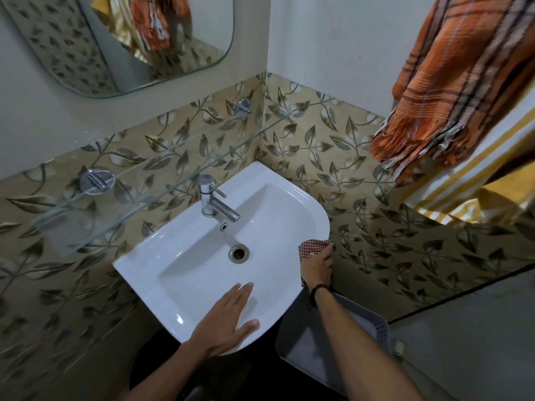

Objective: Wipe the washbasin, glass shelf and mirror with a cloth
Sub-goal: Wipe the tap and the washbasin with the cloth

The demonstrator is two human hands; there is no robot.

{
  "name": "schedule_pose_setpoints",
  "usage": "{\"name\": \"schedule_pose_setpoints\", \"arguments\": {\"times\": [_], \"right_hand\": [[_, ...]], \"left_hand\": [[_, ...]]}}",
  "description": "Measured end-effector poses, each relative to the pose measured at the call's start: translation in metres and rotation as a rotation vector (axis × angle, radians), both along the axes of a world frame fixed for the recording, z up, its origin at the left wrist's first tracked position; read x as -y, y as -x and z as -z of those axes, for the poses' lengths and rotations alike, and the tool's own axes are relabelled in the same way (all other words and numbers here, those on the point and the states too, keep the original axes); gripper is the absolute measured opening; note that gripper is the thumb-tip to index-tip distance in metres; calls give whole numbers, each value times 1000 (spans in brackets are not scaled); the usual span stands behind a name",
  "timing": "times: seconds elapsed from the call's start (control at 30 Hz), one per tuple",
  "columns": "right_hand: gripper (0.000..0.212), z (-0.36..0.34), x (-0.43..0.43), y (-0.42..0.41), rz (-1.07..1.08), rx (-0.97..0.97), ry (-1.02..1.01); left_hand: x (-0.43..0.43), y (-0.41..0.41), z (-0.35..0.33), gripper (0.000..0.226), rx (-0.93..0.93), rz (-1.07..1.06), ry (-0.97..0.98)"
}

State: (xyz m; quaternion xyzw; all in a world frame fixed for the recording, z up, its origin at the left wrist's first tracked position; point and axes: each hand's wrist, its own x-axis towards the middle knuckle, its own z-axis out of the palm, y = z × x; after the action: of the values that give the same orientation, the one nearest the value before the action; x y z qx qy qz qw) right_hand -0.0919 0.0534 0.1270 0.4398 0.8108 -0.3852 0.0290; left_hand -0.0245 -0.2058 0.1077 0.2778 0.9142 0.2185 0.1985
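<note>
1. The white washbasin (pixel 139 267) sits in a corner tiled with a leaf pattern (pixel 347 157). A chrome tap (pixel 214 202) stands on its far rim, and the drain (pixel 238 253) lies in the middle of the bowl.
2. The left hand (pixel 228 316) lies flat on the near rim of the washbasin, fingers straight and close together, thumb spread to the right. It holds nothing.
3. The right hand (pixel 317 266) is at the right outer edge of the washbasin, just beyond the rim, its fingers curled round a red-and-white checked cloth (pixel 314 247). The cloth is bunched against the rim's edge there. A black wristband (pixel 318 289) circles this wrist.
4. The two hands are well apart, with the near right curve of the rim between them.
5. The glass shelf (pixel 162 180) runs along the wall above the far side of the washbasin, carried by two round chrome brackets (pixel 97 180).
6. The mirror (pixel 58 44) hangs on the wall at far left, above the shelf.
7. An orange plaid towel (pixel 451 82) with a fringe hangs at far right.
8. A grey perforated basket (pixel 333 342) sits low, near right of the washbasin, under the right forearm.
</note>
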Motion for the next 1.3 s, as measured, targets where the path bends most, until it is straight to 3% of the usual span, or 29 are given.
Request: {"name": "schedule_pose_setpoints", "arguments": {"times": [0.27,0.57,0.73,0.87,1.0,1.3], "right_hand": [[63,8,26,-35,-82,41,-23],[68,-10,-25,17,-38,56,55],[68,-6,20,-20,-106,156,-114],[68,-7,26,-26,-168,225,-154],[72,-20,5,-10,-176,234,-113],[78,-3,26,-39,-334,211,-177]], "left_hand": [[1,4,-2,82,30,0,-19],[1,7,4,81,59,68,-8],[-10,12,6,82,80,96,9],[-32,11,-2,78,95,251,43],[-44,15,-10,101,109,285,31],[-44,15,3,67,74,314,20]]}}
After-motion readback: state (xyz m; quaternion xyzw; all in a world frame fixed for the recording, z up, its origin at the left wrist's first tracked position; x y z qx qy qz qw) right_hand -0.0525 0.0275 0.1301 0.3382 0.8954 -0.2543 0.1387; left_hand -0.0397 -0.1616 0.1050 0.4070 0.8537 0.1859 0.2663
